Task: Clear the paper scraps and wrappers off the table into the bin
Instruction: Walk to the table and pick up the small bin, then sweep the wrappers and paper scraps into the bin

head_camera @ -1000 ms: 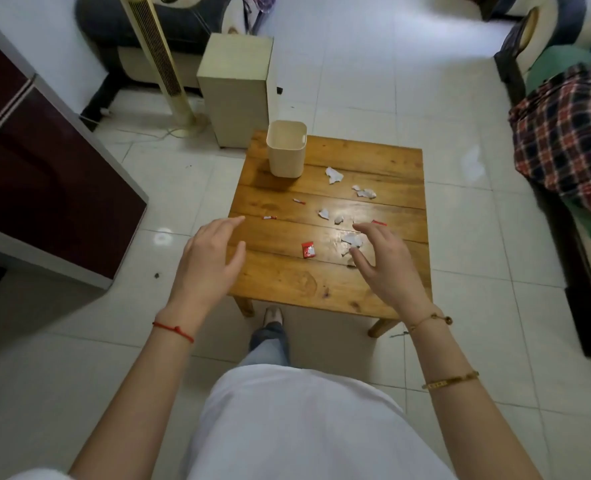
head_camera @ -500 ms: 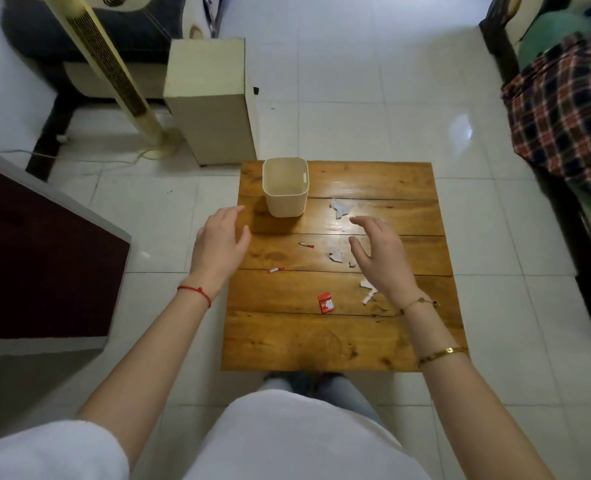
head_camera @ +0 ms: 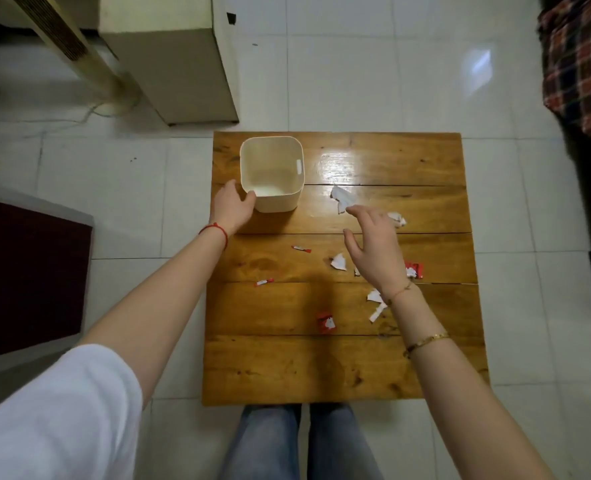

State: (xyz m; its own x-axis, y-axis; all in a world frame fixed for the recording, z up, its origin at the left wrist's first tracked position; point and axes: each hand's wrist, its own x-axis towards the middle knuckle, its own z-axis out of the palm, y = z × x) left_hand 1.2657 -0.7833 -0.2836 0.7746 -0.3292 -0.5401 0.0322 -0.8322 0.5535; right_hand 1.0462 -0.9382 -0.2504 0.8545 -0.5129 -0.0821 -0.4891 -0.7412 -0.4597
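Note:
A cream square bin (head_camera: 272,152) stands empty at the far left of the wooden table (head_camera: 342,368). My left hand (head_camera: 231,207) rests against the bin's near left corner, fingers curled around its wall. My right hand (head_camera: 375,251) hovers open over the table's middle, fingertips just short of a white paper scrap (head_camera: 341,198). More white scraps lie near it (head_camera: 339,262), (head_camera: 398,219), (head_camera: 377,304). Red wrappers lie on the boards: one (head_camera: 325,321) in front, one (head_camera: 414,270) partly behind my right wrist, and two thin strips (head_camera: 301,249), (head_camera: 264,282).
A beige box (head_camera: 173,60) and a tower fan (head_camera: 55,39) stand on the tiled floor beyond the table's left corner. A dark red cabinet (head_camera: 27,271) is at the left. A plaid cloth (head_camera: 581,60) lies on furniture at the right. My legs are under the near edge.
I have leaned further over the table. My left hand has moved forward to touch the bin. My right hand has moved forward towards the far white scrap.

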